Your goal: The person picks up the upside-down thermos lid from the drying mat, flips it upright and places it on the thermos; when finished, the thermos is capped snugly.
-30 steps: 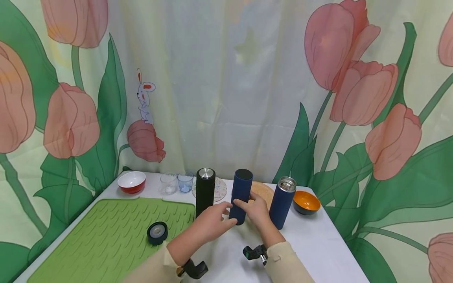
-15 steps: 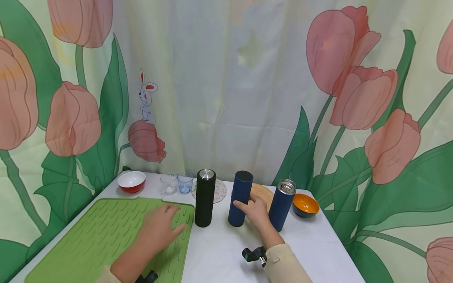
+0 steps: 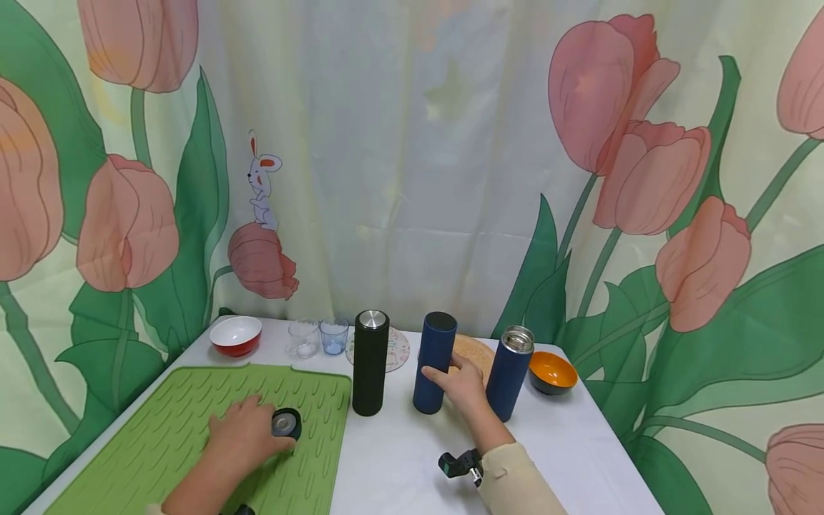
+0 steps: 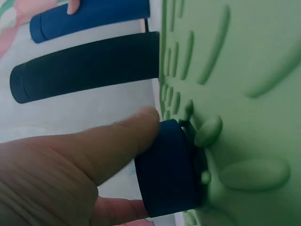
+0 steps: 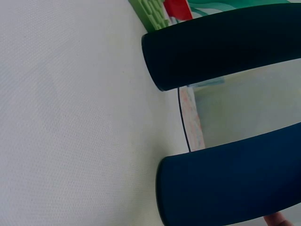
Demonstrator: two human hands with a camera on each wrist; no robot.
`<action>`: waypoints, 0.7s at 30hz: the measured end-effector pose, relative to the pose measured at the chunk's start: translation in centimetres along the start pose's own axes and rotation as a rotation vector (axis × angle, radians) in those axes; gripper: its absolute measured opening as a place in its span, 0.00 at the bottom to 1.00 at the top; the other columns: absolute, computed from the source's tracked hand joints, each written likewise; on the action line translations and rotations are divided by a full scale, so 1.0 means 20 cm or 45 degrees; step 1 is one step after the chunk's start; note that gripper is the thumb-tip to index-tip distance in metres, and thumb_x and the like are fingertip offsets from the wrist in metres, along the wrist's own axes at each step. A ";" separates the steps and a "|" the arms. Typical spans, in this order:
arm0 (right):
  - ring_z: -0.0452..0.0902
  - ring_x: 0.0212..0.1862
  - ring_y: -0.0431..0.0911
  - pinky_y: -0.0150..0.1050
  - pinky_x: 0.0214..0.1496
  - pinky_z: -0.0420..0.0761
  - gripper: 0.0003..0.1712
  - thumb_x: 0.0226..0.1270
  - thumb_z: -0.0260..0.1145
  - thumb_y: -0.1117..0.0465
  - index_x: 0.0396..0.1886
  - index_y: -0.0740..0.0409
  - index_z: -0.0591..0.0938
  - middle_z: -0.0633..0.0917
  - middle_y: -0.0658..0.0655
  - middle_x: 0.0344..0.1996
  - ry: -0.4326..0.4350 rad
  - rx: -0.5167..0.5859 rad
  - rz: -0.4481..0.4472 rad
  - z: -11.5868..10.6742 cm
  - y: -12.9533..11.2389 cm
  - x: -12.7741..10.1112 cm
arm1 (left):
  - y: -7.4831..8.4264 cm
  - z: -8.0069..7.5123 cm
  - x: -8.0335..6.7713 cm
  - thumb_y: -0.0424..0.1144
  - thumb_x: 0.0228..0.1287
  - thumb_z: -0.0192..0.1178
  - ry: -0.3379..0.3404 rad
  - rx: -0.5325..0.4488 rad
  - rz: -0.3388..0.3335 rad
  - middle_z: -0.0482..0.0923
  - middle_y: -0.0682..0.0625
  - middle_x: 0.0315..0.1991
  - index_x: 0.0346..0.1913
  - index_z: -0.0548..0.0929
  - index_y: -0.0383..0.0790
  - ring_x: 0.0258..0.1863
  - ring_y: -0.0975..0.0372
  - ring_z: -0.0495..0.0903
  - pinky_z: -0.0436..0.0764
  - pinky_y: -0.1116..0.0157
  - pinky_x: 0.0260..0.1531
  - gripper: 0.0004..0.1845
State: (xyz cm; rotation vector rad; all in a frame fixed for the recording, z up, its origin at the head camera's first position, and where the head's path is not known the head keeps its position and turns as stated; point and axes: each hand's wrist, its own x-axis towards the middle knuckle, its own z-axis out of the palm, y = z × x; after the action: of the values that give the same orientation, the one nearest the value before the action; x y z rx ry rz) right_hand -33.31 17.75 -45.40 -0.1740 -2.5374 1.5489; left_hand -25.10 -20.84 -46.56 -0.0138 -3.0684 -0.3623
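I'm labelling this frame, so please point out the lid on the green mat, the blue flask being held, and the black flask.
lid point(image 3: 285, 423), head view, its top face.
blue flask point(image 3: 433, 357), head view, mid body.
black flask point(image 3: 370, 365), head view, mid body.

three flasks point(image 3: 370, 361), two bowls point(image 3: 236, 335), two glasses point(image 3: 303, 337), two coasters point(image 3: 395, 350), one lid point(image 3: 285, 423), one mat point(image 3: 187, 429).

Head view looks forward and down across the whole table point(image 3: 412, 458). Both wrist views sit close and low, rolled sideways; all three share the black flask point(image 3: 370, 361) point(image 4: 84, 66) point(image 5: 225, 44) and blue flask point(image 3: 434, 361) point(image 4: 89, 16) point(image 5: 235, 183).
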 end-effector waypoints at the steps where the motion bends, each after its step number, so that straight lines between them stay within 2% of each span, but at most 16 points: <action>1: 0.63 0.79 0.68 0.74 0.75 0.65 0.54 0.59 0.81 0.36 0.79 0.55 0.72 0.77 0.65 0.72 0.000 0.004 0.003 0.00 0.00 0.00 | -0.01 0.00 0.00 0.72 0.47 0.77 -0.004 0.000 -0.003 0.72 0.24 0.69 0.63 0.84 0.33 0.68 0.25 0.69 0.62 0.16 0.58 0.51; 8: 0.63 0.79 0.67 0.74 0.76 0.65 0.55 0.59 0.80 0.36 0.80 0.53 0.71 0.76 0.65 0.73 -0.005 0.022 0.030 0.00 -0.01 -0.02 | -0.03 0.03 0.01 0.76 0.47 0.74 -0.035 -0.018 -0.040 0.74 0.25 0.67 0.62 0.84 0.31 0.65 0.26 0.71 0.65 0.16 0.57 0.53; 16: 0.64 0.78 0.67 0.74 0.76 0.66 0.53 0.61 0.80 0.36 0.80 0.53 0.72 0.76 0.65 0.72 0.001 0.011 0.023 0.00 -0.03 -0.01 | 0.00 0.03 0.00 0.74 0.53 0.71 0.071 -0.022 0.016 0.78 0.29 0.61 0.57 0.85 0.29 0.58 0.30 0.79 0.74 0.23 0.52 0.49; 21: 0.66 0.77 0.67 0.74 0.75 0.66 0.52 0.61 0.80 0.38 0.79 0.54 0.73 0.78 0.65 0.70 0.006 0.011 0.013 0.00 -0.02 -0.02 | 0.04 0.03 -0.01 0.70 0.55 0.72 0.100 -0.062 0.031 0.79 0.30 0.61 0.57 0.85 0.29 0.58 0.32 0.80 0.76 0.25 0.52 0.46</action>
State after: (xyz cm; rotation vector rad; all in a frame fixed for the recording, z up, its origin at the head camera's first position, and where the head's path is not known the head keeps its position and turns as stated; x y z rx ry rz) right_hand -32.90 17.50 -45.01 -0.1897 -2.5298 1.5616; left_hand -24.84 -20.02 -46.96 -0.0384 -2.9784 -0.4250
